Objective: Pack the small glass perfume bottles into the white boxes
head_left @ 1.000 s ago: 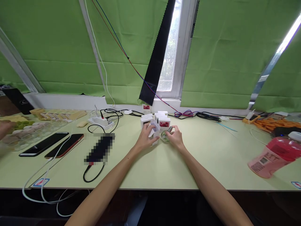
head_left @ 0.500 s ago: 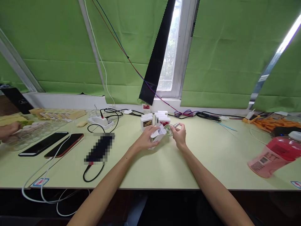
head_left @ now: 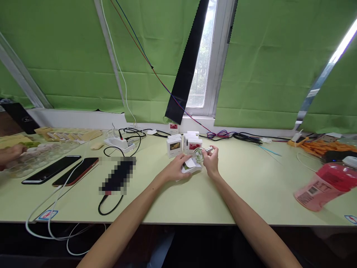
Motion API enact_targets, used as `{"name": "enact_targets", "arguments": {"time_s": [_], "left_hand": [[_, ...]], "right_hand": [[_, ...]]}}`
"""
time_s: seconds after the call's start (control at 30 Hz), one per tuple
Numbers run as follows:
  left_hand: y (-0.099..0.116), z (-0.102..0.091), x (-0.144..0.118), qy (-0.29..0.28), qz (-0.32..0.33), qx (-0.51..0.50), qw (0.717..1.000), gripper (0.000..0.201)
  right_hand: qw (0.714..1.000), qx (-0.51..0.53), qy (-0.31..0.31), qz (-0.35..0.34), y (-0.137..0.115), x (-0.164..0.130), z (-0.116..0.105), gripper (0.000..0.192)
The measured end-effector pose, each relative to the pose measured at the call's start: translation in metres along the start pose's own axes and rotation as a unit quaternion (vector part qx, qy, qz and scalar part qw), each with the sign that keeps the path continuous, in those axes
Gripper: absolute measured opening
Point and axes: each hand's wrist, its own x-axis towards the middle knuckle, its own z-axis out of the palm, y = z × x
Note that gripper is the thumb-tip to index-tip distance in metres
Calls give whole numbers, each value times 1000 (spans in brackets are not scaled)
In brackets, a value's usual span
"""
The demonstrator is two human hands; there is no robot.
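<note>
A small white carton [head_left: 196, 168] with its end flaps up lies low on the table, tilted over. My left hand [head_left: 176, 169] is closed around its left side, hiding part of it. A bit of green print shows by the fingers. Just above the carton's open end is a round clear glass bottle [head_left: 198, 155] with a silvery neck. My right hand [head_left: 211, 160] pinches it by that neck. Right behind stand white cartons, one with a yellow picture [head_left: 174, 146] and one with a red picture [head_left: 195, 146].
To the left lie two phones [head_left: 51, 170], a pixelated dark device [head_left: 118, 175] and a power strip [head_left: 120, 143] with cables. Another person's hand [head_left: 12, 153] is at a clear tray [head_left: 41, 160]. A pink drink bottle [head_left: 320, 186] stands on the right.
The carton has tipped down from a raised slant to lie flatter, its open end turning right. The glass bottle has turned slightly in my right hand and now shows rounder.
</note>
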Motion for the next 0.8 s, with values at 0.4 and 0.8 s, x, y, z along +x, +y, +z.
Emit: {"name": "enact_targets", "arguments": {"time_s": [0.4, 0.8], "left_hand": [[-1, 1, -1, 22, -5, 6, 1000, 85], [0, 4, -2, 34, 2, 3, 999, 74]], "right_hand": [[998, -41, -35, 45, 1, -5, 4, 55], [996, -21, -48, 75, 2, -6, 5, 50]]}}
